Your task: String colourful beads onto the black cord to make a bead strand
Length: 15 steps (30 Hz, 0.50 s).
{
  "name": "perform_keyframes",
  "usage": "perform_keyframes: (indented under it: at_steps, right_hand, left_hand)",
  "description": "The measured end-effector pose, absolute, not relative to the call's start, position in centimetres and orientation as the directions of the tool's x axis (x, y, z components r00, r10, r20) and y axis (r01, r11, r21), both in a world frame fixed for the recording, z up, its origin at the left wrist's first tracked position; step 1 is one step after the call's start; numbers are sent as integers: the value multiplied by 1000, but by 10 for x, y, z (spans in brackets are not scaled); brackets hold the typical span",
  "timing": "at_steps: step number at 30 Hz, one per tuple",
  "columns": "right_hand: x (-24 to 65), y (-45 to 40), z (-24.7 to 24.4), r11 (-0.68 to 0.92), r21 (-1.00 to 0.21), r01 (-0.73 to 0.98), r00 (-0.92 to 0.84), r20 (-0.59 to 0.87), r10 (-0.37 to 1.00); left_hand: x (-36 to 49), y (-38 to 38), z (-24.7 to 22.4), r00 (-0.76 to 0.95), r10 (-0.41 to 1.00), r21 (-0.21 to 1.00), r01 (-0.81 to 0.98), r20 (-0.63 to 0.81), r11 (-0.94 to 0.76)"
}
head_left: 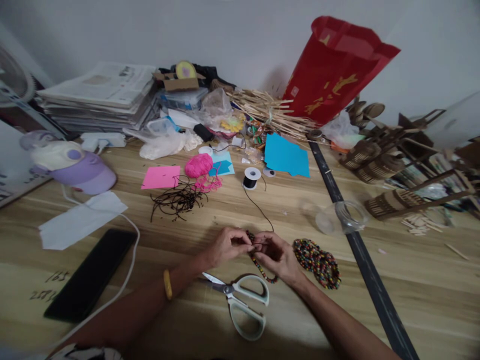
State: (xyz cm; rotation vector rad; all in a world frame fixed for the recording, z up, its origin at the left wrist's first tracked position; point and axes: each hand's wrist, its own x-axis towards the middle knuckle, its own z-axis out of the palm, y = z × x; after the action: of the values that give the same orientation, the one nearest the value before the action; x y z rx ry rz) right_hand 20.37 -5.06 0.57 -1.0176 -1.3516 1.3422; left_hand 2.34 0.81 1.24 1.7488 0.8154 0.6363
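My left hand (229, 246) and my right hand (279, 256) meet near the table's front middle, both with pinched fingers. Between their fingertips is a dark cord (262, 212), which runs up to a spool of black cord (251, 179). A string of small coloured beads (267, 276) hangs from the fingertips and curves below my right hand. The exact grip on the cord and beads is too small to make out. Right of my right hand lies a coil of multicoloured beads (318, 264). White-handled scissors (245, 301) rest just below the hands, blades slightly apart.
Cut dark cords (179, 199), pink yarn (198, 165) and blue paper (287, 156) lie behind the hands. A black phone (92, 275) and white cable are at left. Clear tape rolls (350, 216) and wooden racks (397, 202) stand right, with a red bag (333, 70) behind.
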Motion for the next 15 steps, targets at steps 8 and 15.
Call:
perform_keyframes:
  at_steps: [8, 15]
  right_hand:
    - [206, -45, 8, 268, -953, 143, -204, 237, 950]
    - [203, -45, 14, 258, -961, 97, -213, 233, 949]
  left_hand:
    - [23, 9, 7, 637, 771, 958, 214, 10, -190]
    - [24, 6, 15, 670, 742, 962, 209, -12, -173]
